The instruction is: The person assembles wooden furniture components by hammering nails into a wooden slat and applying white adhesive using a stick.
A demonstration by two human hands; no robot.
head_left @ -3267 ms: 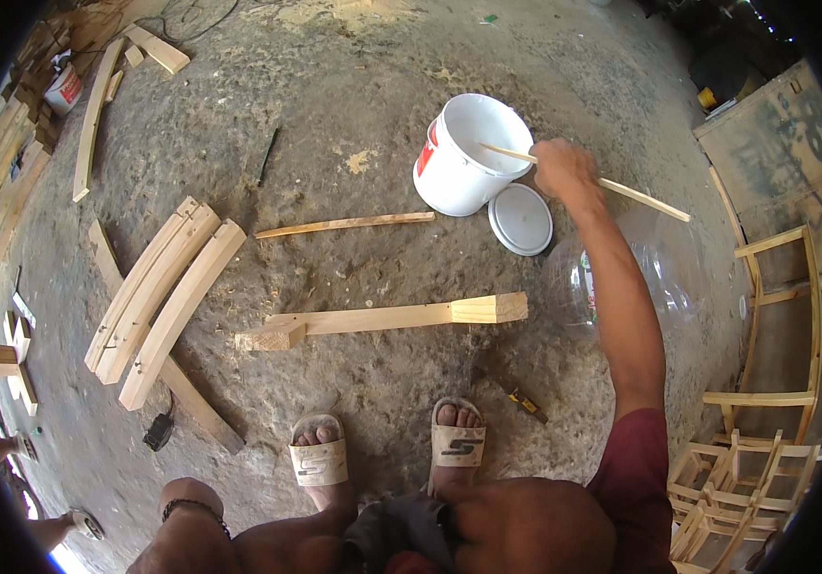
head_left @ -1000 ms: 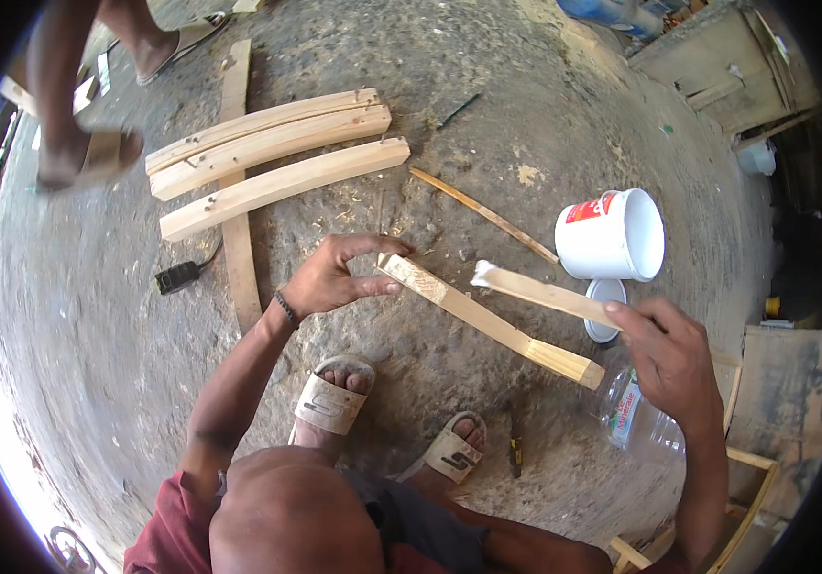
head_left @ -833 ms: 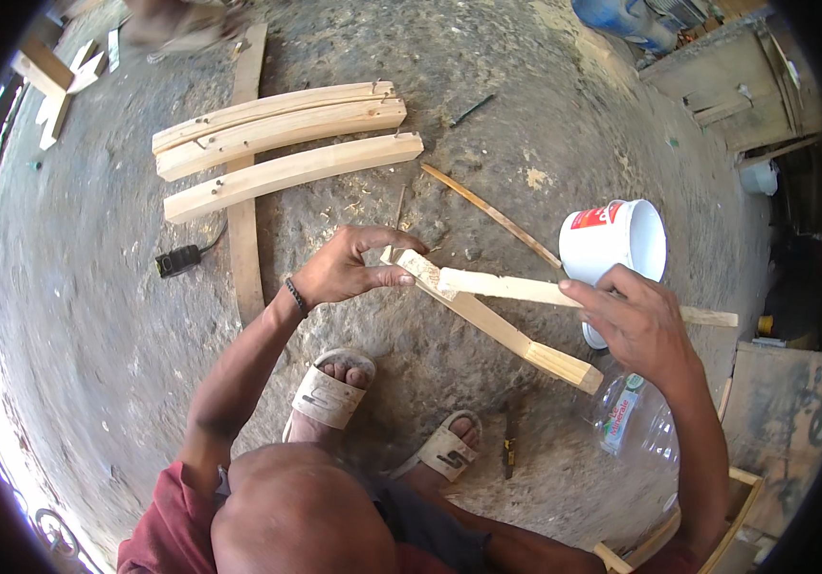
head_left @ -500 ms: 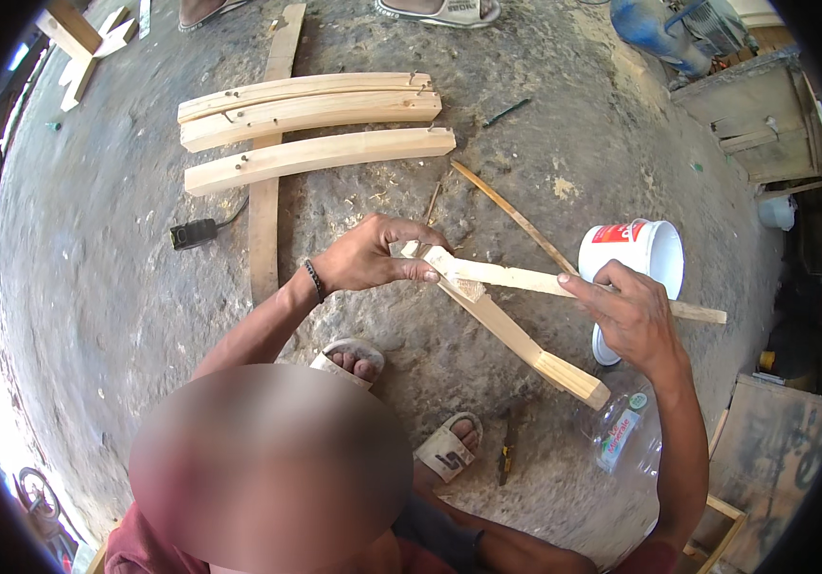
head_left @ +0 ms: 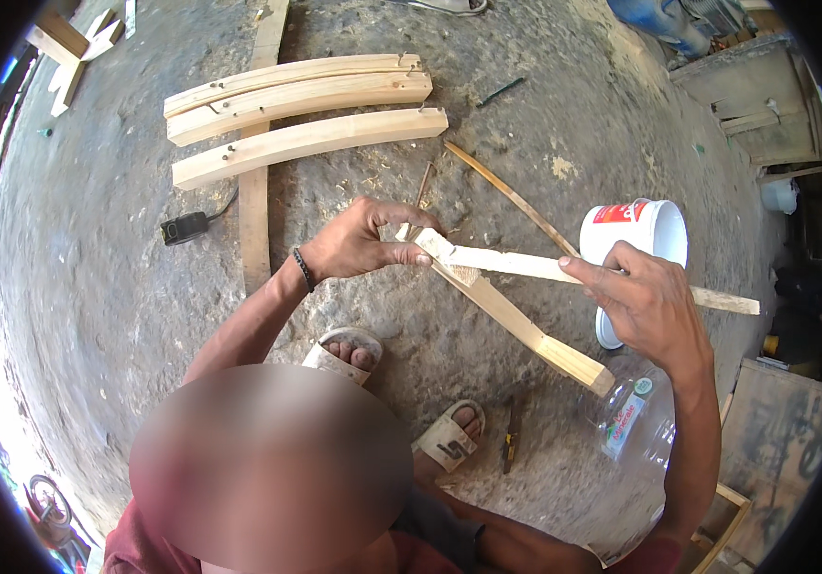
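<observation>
My left hand point(head_left: 368, 244), a dark bracelet at its wrist, pinches the notched upper end of a pale wooden bar point(head_left: 526, 327) between thumb and fingers. That bar slants down to the right above the ground. In my right hand point(head_left: 642, 298) is a thin wooden stick point(head_left: 516, 265), gripped along its length. Its left tip lies against the bar's notched end, beside my left fingertips, and its other end sticks out past my right hand. Part of the notched end is hidden by my left fingers.
Several curved wooden pieces point(head_left: 310, 148) with nails lie across a flat board point(head_left: 254, 220). A white bucket point(head_left: 621, 239) lies on its side behind my right hand. Near my right forearm is a clear plastic bottle point(head_left: 655, 411). A black-and-yellow tool point(head_left: 509, 440) rests by my foot.
My right hand has shifted right with the stick, whose far end now reaches farther right. My left hand keeps its hold on the bar. The whole view has shifted slightly.
</observation>
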